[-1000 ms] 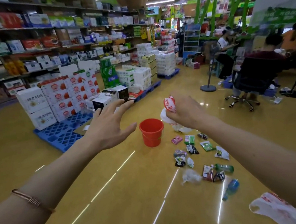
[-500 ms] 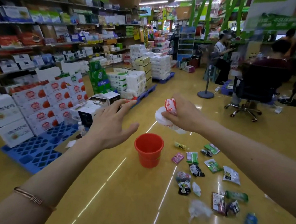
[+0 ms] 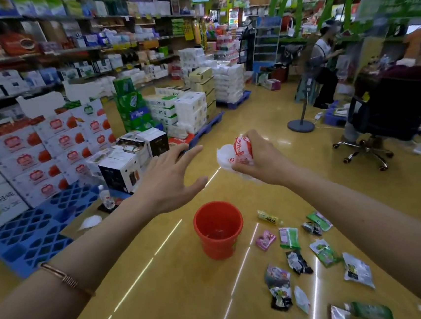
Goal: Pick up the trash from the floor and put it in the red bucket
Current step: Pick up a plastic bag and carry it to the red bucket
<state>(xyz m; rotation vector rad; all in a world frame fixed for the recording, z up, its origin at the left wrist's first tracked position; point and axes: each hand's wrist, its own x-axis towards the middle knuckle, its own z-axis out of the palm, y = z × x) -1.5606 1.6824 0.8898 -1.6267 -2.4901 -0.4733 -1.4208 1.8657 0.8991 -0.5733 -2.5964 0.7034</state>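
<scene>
A red bucket (image 3: 218,229) stands upright on the yellow floor, with only a small scrap visible at its bottom. My right hand (image 3: 260,158) grips a crumpled white plastic bag with red print (image 3: 237,153), held in the air above and beyond the bucket. My left hand (image 3: 169,178) hovers flat with fingers spread, left of the bag and above the bucket's far left side, holding nothing. Several snack wrappers (image 3: 289,238) lie scattered on the floor right of the bucket, among them a pink packet (image 3: 265,239) and a yellow one (image 3: 267,216).
Blue pallets (image 3: 30,243) with stacked cartons run along the left. A water bottle (image 3: 107,197) and a white scrap (image 3: 90,221) sit by the pallet edge. A fan stand (image 3: 300,125) and an office chair (image 3: 370,123) with a seated person stand at the right.
The view has moved closer to the bucket, which now sits lower and nearer in the frame. Both hands keep their pose, the right still holding the bag.
</scene>
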